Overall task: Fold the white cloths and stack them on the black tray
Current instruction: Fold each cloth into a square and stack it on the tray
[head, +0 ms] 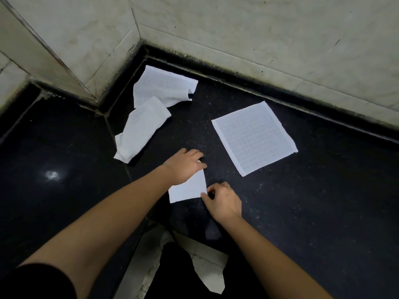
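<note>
A small folded white cloth lies on the black counter in front of me. My left hand presses flat on its upper edge. My right hand pinches its lower right corner. A flat, unfolded white cloth lies spread out to the right. Two crumpled white cloths lie to the upper left: one long and rumpled, the other near the wall corner. No separate black tray can be told apart from the black surface.
The black polished counter meets pale marble walls at the back and left, forming a corner. The counter's front edge drops off below my arms, where a pale floor and dark clothing show.
</note>
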